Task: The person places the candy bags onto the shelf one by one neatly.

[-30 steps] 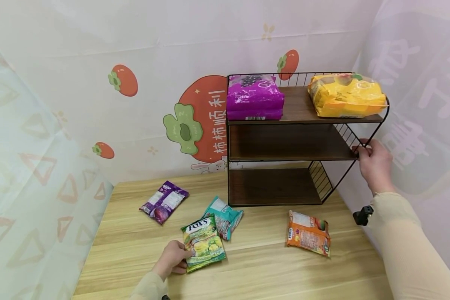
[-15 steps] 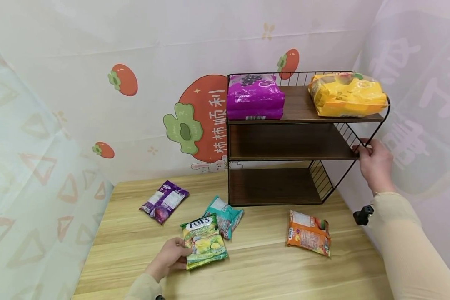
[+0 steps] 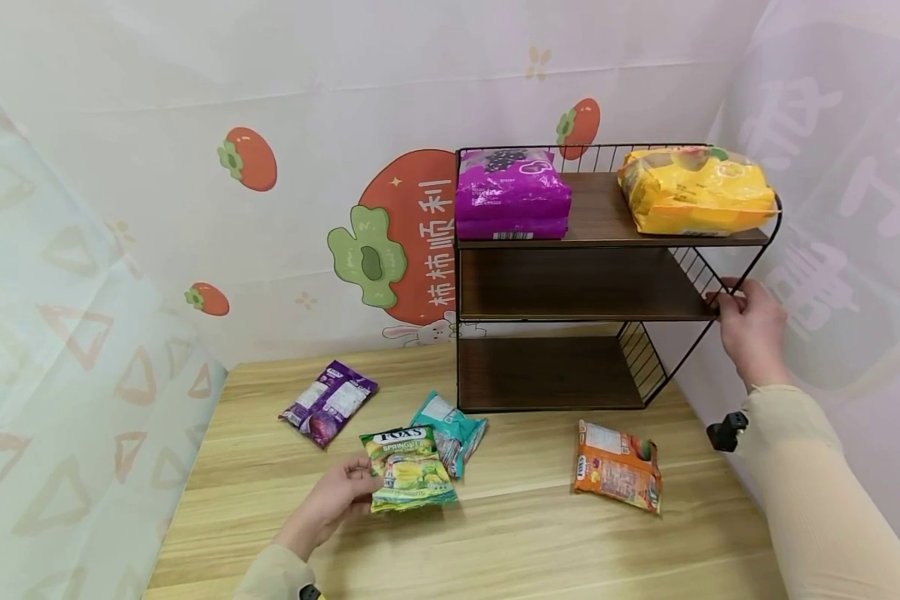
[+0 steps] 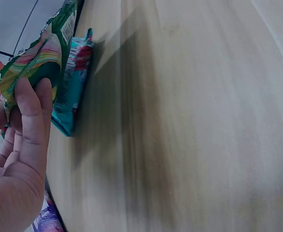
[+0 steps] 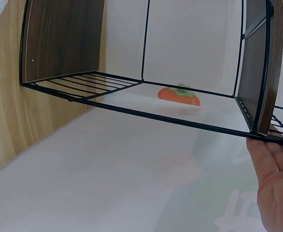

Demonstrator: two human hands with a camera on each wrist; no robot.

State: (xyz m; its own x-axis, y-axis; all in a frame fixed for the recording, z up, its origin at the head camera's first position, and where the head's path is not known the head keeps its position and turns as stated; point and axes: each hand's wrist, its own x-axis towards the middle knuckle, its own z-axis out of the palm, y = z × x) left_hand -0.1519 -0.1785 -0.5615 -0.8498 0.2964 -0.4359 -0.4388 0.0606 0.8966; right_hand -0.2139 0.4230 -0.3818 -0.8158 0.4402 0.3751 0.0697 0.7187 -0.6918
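Note:
My left hand [image 3: 339,493] pinches the left edge of a green and yellow Fox's candy bag [image 3: 408,471]. In the left wrist view the candy bag [image 4: 45,58] is tilted up off the table, thumb on one face and fingers on the other. Just behind it lies a teal candy bag [image 3: 457,433], partly covered in the head view. My right hand [image 3: 753,329] grips the black wire side of a three-tier shelf [image 3: 585,283] at the middle tier. In the right wrist view, the fingers of that hand [image 5: 276,179] wrap the frame beside the board's edge.
A purple bag [image 3: 510,196] and a yellow bag [image 3: 693,192] sit on the top tier. On the wooden table [image 3: 525,542] lie a small purple candy bag [image 3: 330,402] at left and an orange one [image 3: 617,467] before the shelf. Printed sheets [image 3: 330,75] wall in the table.
My left hand has lifted the green candy bag from the table and tipped it, its lower edge rising. The right hand stays in place on the shelf.

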